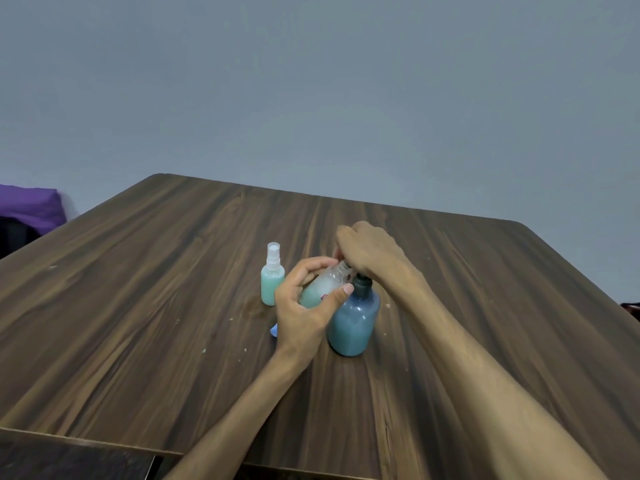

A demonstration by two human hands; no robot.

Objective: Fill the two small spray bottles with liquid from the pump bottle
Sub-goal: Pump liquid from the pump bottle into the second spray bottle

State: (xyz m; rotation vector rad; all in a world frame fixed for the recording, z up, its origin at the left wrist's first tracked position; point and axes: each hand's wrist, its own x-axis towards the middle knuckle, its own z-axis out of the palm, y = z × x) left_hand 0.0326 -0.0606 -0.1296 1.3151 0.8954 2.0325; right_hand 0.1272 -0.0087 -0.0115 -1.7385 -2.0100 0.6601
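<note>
Near the middle of the wooden table (173,306), a blue pump bottle (353,323) is seen upright. Just left of it, a tilted spray bottle (325,284) is gripped by the curled left hand (308,303). Its neck is covered by the right hand (370,251), fingers bent; their hold cannot be told. Further left, a capped spray bottle (273,275) stands upright.

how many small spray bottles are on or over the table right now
2. One capped spray bottle stands upright on the table, left of the hands. The second spray bottle is tilted, held by the left hand, its neck under the right hand beside the pump bottle.
</note>
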